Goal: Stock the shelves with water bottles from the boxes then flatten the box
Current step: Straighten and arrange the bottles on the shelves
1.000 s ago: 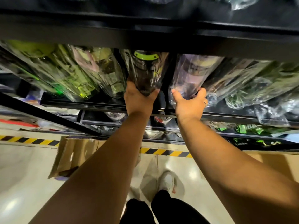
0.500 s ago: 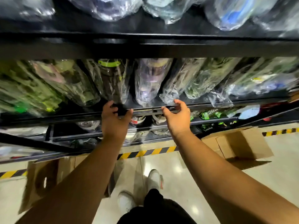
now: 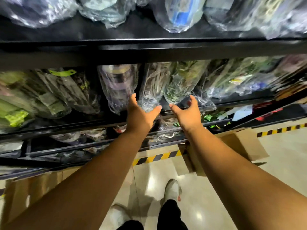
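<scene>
nudging wrapped bottles [image 3: 150,90] into row on middle shelf [image 3: 66,125], centre of frame: we have left grip [image 3: 141,115] spread at bottle base, right grip [image 3: 188,112] spread beside, holding nothing; we should push bases square, gently; box [image 3: 240,143] waits lower right.

Your left grip [image 3: 141,117] sits at the front edge of the middle shelf [image 3: 66,128], just left of your right grip [image 3: 187,115]. Wrapped bottles [image 3: 119,87] lie in a row on that shelf, with the upper shelf [image 3: 149,47] above them. On the floor [image 3: 207,196], the right box [image 3: 240,145] stands under your right arm and the left box [image 3: 33,193] lies below the shelves.
</scene>
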A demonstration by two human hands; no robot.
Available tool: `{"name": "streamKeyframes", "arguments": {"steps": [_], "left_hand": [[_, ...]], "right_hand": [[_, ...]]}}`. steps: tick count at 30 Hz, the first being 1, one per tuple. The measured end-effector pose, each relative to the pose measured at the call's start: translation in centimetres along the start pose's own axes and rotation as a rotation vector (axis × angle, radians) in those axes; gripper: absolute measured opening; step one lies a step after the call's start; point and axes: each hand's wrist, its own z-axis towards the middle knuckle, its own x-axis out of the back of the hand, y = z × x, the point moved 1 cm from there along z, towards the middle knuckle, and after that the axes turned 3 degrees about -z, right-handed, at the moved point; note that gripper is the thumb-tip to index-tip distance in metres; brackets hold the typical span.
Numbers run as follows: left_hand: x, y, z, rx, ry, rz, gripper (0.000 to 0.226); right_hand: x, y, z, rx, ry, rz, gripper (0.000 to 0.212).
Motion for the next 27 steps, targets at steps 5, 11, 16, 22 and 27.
{"name": "streamKeyframes", "arguments": {"steps": [5, 11, 16, 22, 27], "left_hand": [[-2.6, 0.4, 1.7, 0.002, 0.135, 0.076, 0.090], [-4.8, 0.3, 2.8, -0.027, 0.348, 0.123, 0.079], [-5.6, -0.1, 3.7, 0.016, 0.377, 0.244, 0.081], [-5.7, -0.4, 4.0, -0.014, 0.413, 0.185, 0.073], [-4.7, -0.7, 3.6, -0.021, 0.404, 0.172, 0.072]], "right_hand": [[-0.9, 0.6, 3.8, -0.012, -0.071, 0.051, 0.096], [-1.4, 1.6, 6.6, 0.031, -0.059, -0.012, 0.098], [-1.5, 1.5, 7.7, 0.063, -0.045, -0.099, 0.071], [-1.6, 0.9, 7.6, 0.008, -0.019, -0.064, 0.080], [-1.2, 1.6, 5.8, 0.091, -0.056, 0.074, 0.069]]}}
